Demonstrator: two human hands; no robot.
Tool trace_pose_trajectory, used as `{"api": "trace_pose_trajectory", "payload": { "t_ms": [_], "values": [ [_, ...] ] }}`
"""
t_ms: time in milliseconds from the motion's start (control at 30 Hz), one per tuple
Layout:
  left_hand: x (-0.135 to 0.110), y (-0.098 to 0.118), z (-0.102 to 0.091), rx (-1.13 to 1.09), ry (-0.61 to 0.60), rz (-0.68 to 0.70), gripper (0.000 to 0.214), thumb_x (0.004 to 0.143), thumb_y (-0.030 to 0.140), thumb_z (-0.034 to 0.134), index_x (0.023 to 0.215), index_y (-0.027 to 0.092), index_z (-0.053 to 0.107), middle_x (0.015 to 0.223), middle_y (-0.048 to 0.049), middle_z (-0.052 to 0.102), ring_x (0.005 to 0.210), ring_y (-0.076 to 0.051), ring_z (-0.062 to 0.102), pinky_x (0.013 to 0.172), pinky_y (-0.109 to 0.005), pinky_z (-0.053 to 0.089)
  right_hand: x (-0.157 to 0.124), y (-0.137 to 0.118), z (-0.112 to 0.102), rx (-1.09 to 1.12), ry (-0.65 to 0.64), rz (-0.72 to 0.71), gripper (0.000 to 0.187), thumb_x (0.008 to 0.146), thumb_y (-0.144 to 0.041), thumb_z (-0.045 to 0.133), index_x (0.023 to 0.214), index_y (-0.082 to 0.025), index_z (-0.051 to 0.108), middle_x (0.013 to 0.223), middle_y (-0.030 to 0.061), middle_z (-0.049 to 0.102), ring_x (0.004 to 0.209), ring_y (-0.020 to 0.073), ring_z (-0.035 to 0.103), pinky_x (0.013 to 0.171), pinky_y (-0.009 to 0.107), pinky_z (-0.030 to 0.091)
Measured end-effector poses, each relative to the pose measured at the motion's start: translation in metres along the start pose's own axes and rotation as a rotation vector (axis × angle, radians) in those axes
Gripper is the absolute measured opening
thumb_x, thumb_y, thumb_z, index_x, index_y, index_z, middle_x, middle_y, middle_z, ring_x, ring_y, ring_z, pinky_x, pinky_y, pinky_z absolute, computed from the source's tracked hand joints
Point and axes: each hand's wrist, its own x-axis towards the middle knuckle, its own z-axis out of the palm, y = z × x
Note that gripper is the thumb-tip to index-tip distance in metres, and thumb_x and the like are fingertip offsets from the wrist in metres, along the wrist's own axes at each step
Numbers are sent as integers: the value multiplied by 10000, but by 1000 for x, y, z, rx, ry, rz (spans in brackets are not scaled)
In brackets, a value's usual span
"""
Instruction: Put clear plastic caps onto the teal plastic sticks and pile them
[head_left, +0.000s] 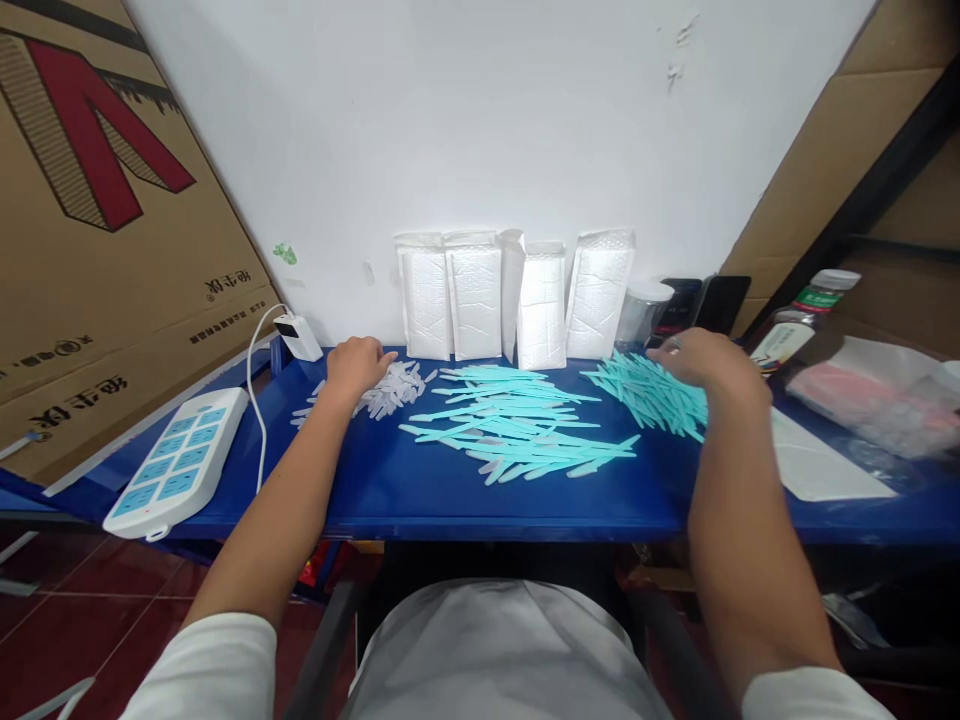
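Observation:
My left hand [355, 366] rests over a pile of small translucent caps [396, 388] at the left of the table. Its fingers are curled closed and the thumb points right; anything between them is hidden. At the right, my right hand [691, 358] hangs over the far edge of a heap of slim turquoise sticks [651, 396] that look like eyebrow razors. Its fingers bend down and are smeared and partly hidden, so their grip is unclear. Between my hands lies a wider spread of turquoise razors [517, 425], a few pale caps among them.
White padded envelopes [474, 300] lean on the wall behind the razors. A power strip [180, 460] and a white charger [298, 337] lie left. To the right are a lidded jar [643, 308], dark phones [724, 305], a bottle [802, 320] and a pink plastic-wrapped bundle [877, 395].

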Motion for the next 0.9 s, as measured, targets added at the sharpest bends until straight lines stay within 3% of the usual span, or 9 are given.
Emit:
{"api": "trace_pose_trajectory", "payload": {
  "t_ms": [67, 200, 400, 533, 733, 900],
  "values": [
    [-2, 8, -1, -69, 27, 64, 455, 980, 573, 543, 980, 182, 776, 939, -162, 737, 882, -317, 651, 756, -368, 451, -9, -37, 0, 106, -90, -111, 247, 953, -361, 689, 1012, -167, 829, 960, 156, 780, 798, 238, 676, 698, 334, 423],
    [-9, 35, 3, -356, 44, 330, 423, 974, 569, 579, 933, 197, 778, 850, -83, 712, 794, -233, 627, 702, -321, 417, -28, -102, 16, 252, -222, -492, 245, 925, -404, 742, 1023, -187, 800, 973, 90, 770, 824, 225, 672, 710, 314, 442],
    [-25, 72, 24, -592, -109, 713, 406, 904, 580, 707, 1022, 198, 778, 974, -95, 708, 913, -246, 648, 791, -334, 469, -41, -143, 53, 294, -191, -734, 270, 985, -368, 701, 1172, -184, 766, 1030, 99, 722, 930, 233, 671, 803, 312, 449],
    [-28, 79, 34, -602, -193, 744, 323, 925, 501, 698, 996, 194, 766, 961, -99, 696, 903, -245, 634, 773, -335, 467, -49, -157, 65, 235, -186, -764, 273, 1023, -344, 654, 1219, -185, 759, 1101, 125, 695, 961, 237, 677, 818, 306, 443],
    [-26, 82, 39, -618, -218, 728, 268, 984, 422, 626, 978, 185, 753, 911, -84, 701, 831, -223, 626, 729, -321, 451, -57, -174, 71, 128, -131, -781, 275, 1065, -335, 581, 1238, -200, 748, 1177, 134, 663, 944, 239, 679, 745, 303, 410],
    [-26, 80, 36, -523, -110, 714, 267, 986, 433, 647, 970, 191, 757, 950, -104, 686, 973, -274, 619, 820, -350, 464, -58, -180, 72, 94, -96, -782, 238, 1075, -308, 558, 1116, -196, 764, 1171, 119, 660, 901, 225, 679, 710, 309, 381]
  ]
}}
